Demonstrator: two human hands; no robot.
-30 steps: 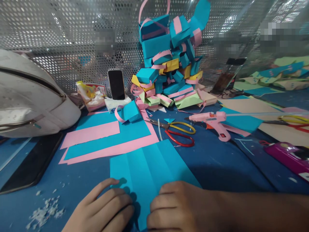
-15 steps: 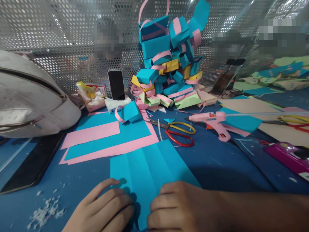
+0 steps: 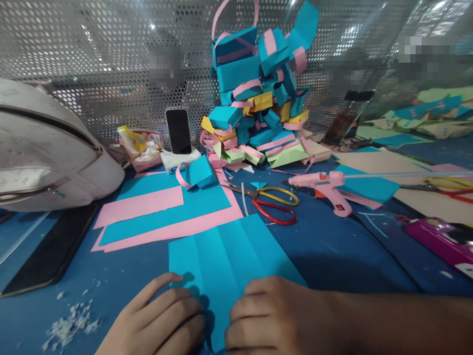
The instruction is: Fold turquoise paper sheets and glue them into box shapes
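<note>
A sheet of blue paper [image 3: 218, 251] with several lengthwise creases lies before me. My left hand [image 3: 160, 318] curls over its near left part, forefinger stretched a little apart from the others. On the right, my right hand [image 3: 268, 315] rests with fingers bent and pressed together on the same sheet. Both thumbs and the sheet's near edge are hidden. Just beyond the paper lie scissors [image 3: 258, 197] with one yellow and one red handle.
Stacked pink and blue sheets [image 3: 207, 199] carry a small blue paper bag [image 3: 201, 172]. Behind rises a pile of paper bags [image 3: 240, 71]. A pink glue gun [image 3: 328, 185] and purple device [image 3: 439, 239] lie right; a white backpack [image 3: 55, 148], dark phone [image 3: 51, 249] and paper scraps [image 3: 72, 325] left.
The camera view has shifted very slightly. Both hands and the blue sheet stay in the same place.
</note>
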